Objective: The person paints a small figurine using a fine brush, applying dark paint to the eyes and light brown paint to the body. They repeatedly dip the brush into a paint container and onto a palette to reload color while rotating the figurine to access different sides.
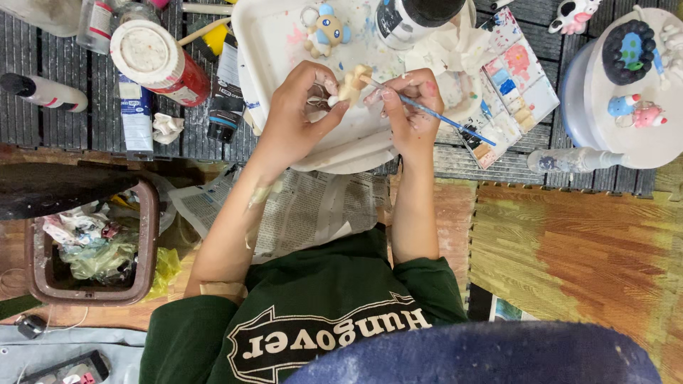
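My left hand [297, 110] holds a small cream-coloured clay figurine [353, 82] between thumb and fingers, above a white paint-stained tray [265, 50]. My right hand [411, 107] grips a thin blue-handled paintbrush [445, 119], and its tip touches the figurine. The two hands are close together, fingertips almost meeting. A painted blue and tan figurine [326, 30] lies on the tray just beyond my left hand.
A paint palette [514, 75] lies right of my hands, with a dark paint jar [411, 18] behind. At left are a red-and-white can [160, 60] and paint tubes [226, 107]. A round white stand [640, 135] carries small figures. Newspaper [306, 206] and a brown waste bin [146, 242] lie nearer.
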